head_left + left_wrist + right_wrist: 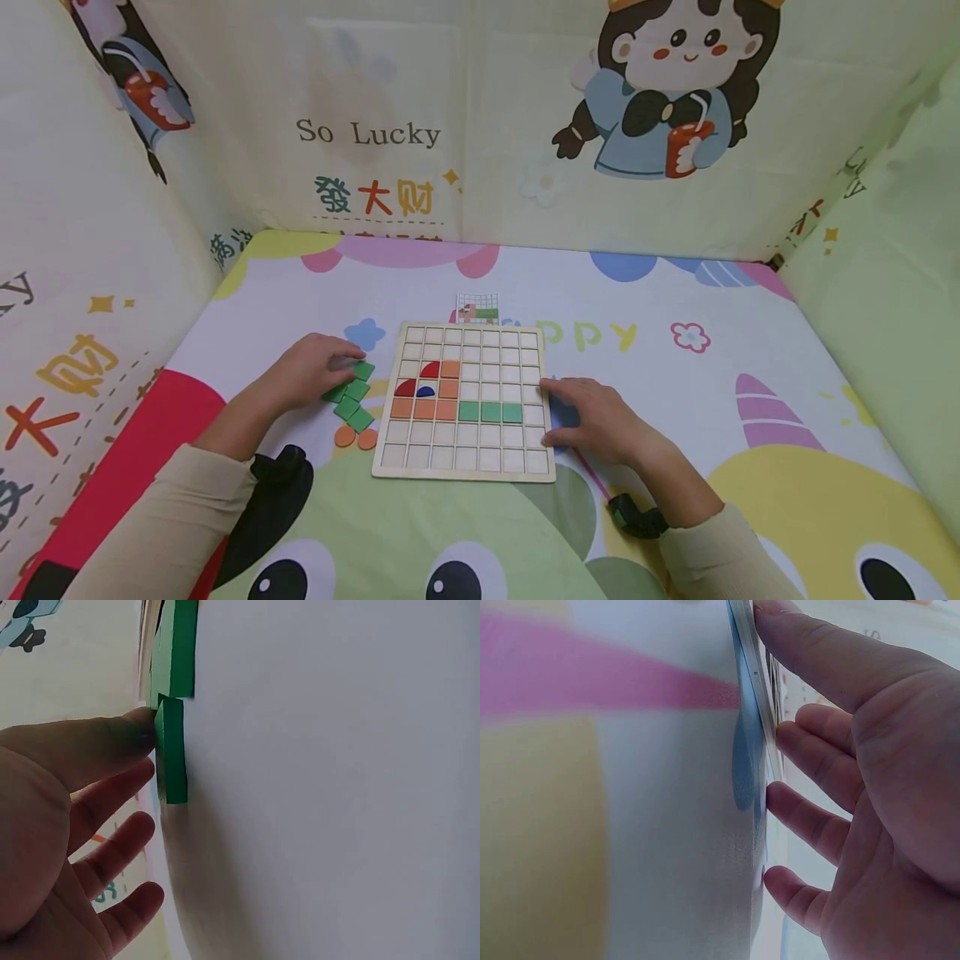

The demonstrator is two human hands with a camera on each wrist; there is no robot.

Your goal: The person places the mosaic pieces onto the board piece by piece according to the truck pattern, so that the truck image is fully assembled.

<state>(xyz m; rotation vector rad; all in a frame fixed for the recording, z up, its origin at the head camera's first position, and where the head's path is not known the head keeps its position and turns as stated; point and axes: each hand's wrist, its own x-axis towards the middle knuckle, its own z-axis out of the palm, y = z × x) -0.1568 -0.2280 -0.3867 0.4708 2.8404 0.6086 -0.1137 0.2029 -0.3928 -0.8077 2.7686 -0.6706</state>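
Left hand point(309, 368) touches a loose green tile point(175, 754), pinching or not I can't tell; right hand point(596, 417) sits wide at the board's point(442, 458) right edge. Tile-picking, I'd judge; next needs a clean lift.

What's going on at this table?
A person's left hand touches the loose green tiles left of a grid board, while the right hand rests at the board's right edge. Orange squares, two red pieces, a blue piece and a row of three green squares already sit in the grid; many cells are bare. Two orange discs lie near the loose tiles, and a small picture card lies at the board's far edge.
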